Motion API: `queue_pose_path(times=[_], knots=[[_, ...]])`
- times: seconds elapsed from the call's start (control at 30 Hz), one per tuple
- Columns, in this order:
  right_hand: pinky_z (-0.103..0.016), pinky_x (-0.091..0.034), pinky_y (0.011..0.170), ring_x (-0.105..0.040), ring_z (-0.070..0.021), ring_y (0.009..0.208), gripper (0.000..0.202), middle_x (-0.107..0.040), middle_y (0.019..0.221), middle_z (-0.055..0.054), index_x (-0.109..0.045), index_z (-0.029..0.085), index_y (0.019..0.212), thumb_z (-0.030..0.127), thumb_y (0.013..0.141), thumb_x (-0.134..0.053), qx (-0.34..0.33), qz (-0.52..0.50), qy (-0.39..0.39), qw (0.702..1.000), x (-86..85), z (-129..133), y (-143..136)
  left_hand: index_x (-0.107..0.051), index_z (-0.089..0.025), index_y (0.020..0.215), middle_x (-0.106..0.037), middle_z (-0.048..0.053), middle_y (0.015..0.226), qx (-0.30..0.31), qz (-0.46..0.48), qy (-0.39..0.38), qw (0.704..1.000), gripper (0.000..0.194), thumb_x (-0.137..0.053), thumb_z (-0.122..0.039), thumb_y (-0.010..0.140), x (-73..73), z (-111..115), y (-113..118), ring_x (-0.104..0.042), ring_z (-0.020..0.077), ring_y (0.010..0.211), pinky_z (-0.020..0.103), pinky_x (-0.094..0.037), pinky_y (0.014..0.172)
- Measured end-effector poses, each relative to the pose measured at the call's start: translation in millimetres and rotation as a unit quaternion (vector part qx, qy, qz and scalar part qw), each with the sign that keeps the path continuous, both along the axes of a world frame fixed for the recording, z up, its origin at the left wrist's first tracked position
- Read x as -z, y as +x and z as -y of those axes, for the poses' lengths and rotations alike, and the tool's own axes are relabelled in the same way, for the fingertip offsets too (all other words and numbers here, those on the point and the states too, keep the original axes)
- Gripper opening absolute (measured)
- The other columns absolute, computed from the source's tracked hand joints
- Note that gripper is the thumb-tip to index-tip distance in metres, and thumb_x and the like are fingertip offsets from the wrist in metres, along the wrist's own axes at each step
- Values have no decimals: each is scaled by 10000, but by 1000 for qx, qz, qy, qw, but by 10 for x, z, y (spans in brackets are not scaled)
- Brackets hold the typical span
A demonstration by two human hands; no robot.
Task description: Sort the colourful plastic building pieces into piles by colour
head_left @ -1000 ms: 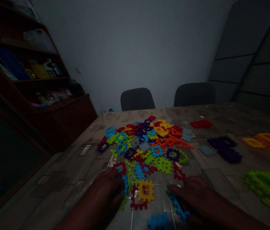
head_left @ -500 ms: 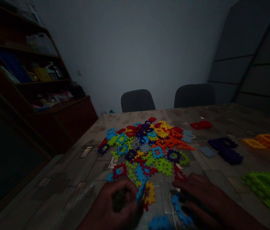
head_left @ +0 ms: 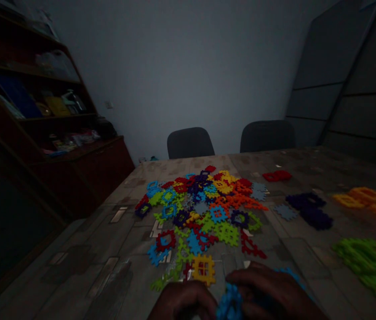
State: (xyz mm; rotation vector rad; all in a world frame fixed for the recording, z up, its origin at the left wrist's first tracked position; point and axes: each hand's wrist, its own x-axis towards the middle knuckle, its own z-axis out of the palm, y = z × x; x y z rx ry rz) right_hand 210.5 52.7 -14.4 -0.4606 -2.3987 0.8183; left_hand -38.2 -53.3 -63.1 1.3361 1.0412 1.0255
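Both my hands are at the bottom edge, close together around blue toothed plastic pieces (head_left: 229, 304). My left hand (head_left: 186, 301) has its fingers curled against the left side of these pieces. From the right, my right hand (head_left: 268, 291) grips them with bent fingers. Another blue piece (head_left: 291, 274) shows partly behind my right hand. Just beyond my hands lies a yellow window-shaped piece (head_left: 203, 269). A pile of toothed pieces in many colours (head_left: 201, 207) spreads over the middle of the table.
On the patterned table (head_left: 87, 275), green (head_left: 369, 266), dark purple (head_left: 309, 209), orange-yellow (head_left: 368, 200) and red pieces (head_left: 277, 175) lie in groups at the right. Two chairs (head_left: 190, 142) stand behind the table. A shelf unit (head_left: 84, 166) is at the left.
My left hand has moved right and down, and my right hand has come in to meet it at the blue pieces. The green and blue pieces at the pile's near left are now uncovered.
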Motion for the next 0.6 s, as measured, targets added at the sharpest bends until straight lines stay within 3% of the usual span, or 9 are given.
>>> queue_pose_path(times=[0.07,0.13,0.3,0.43,0.5,0.6], knots=[[-231,-597,732,-775,-174,798,251,-821,913,-25,-782,271,1157,403,1050,-596,-27,6,-54,998,-102,-27,-13,-690,-211,773,-665,40,725,-5,-48,66,997,799,-661,-1004,679,66,2,1,-674,198,725,277,-519,733],[-259,-595,728,-772,-193,795,242,-815,887,-42,-801,252,1044,383,1011,-599,-21,16,-90,996,-232,-81,9,-758,-222,865,-727,50,761,-22,-95,129,987,728,-646,-937,792,43,19,7,-691,190,720,270,-522,747],[-365,-617,815,-773,-269,920,417,-818,969,-75,-829,281,983,622,978,-588,55,43,-200,977,-464,-287,206,-757,-260,1034,-773,29,855,-74,-216,214,950,365,-621,-599,1039,-277,66,10,-694,152,725,237,-510,732],[-430,-603,917,-750,-294,1030,450,-805,1090,-99,-820,280,1032,604,1033,-507,26,103,-136,985,-364,-404,284,-719,-270,1070,-759,12,865,-72,-240,254,934,255,-588,-488,1081,-410,70,14,-707,148,749,229,-513,740],[-432,-595,940,-739,-283,1052,428,-795,1118,-96,-803,282,1046,538,1067,-461,5,119,-109,987,-249,-421,267,-702,-274,1049,-736,3,815,-88,-231,293,924,294,-542,-517,1093,-401,61,21,-691,144,709,228,-508,700],[-457,-567,1025,-705,-278,1162,367,-771,1216,-82,-782,305,1102,459,1092,-449,-2,136,-78,988,-57,-429,245,-686,-286,1071,-749,11,850,-75,-252,289,921,310,-493,-523,1119,-362,45,19,-706,150,751,229,-509,682]])
